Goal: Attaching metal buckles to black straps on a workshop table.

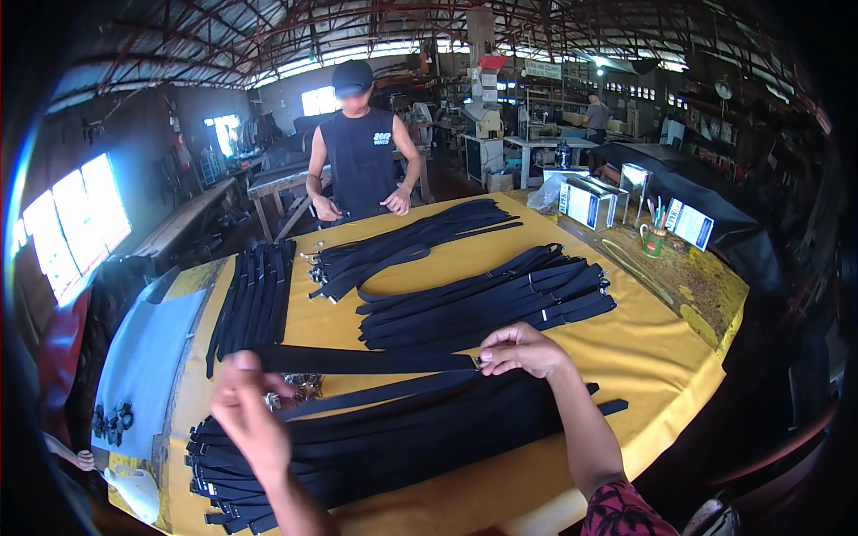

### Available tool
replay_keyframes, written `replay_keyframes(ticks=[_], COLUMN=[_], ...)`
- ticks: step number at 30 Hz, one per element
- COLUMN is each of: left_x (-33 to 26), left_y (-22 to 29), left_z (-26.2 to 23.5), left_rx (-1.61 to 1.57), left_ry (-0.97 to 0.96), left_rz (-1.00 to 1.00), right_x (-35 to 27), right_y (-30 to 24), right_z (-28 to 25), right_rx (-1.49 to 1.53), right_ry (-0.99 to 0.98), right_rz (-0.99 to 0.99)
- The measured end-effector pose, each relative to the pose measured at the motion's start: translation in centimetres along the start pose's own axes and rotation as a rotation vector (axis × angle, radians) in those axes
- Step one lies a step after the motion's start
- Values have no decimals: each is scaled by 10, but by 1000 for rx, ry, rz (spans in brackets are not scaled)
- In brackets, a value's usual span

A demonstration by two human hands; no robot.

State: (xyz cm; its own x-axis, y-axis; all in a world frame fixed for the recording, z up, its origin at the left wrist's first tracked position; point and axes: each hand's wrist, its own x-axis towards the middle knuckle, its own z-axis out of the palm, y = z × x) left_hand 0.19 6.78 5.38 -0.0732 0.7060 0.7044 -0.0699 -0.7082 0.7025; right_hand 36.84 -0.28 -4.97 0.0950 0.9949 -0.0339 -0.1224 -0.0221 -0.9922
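Observation:
A black strap (375, 361) is stretched flat between my two hands above the table. My left hand (255, 420), slightly blurred, is closed on the strap's left end. With thumb and fingertips my right hand (529, 350) pinches the right end, where a small metal fitting shows. Below the stretched length lies a large pile of black straps (402, 438), with metal pieces at its left ends. Another strap section (384, 395) slants just above this pile. Shiny metal fittings (307, 386) lie beside my left hand, partly hidden by it.
Yellow cloth (666, 362) covers the table. More strap bundles lie at the middle (483, 308), far side (420, 234) and left (253, 299). A person (362, 156) stands across. A green mug of pens (653, 239) and tins (585, 204) stand right; a white jug (134, 489) is near left.

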Motion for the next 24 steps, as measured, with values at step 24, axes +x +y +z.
replay_keyframes(ticks=[24], left_x=[-41], left_y=[-16], left_z=[59], left_rx=[7], left_ry=[-781], left_rz=[-288], right_x=[-35], right_y=[-28], right_z=[89], right_rx=[-487], right_ry=[-185], right_rz=[-500])
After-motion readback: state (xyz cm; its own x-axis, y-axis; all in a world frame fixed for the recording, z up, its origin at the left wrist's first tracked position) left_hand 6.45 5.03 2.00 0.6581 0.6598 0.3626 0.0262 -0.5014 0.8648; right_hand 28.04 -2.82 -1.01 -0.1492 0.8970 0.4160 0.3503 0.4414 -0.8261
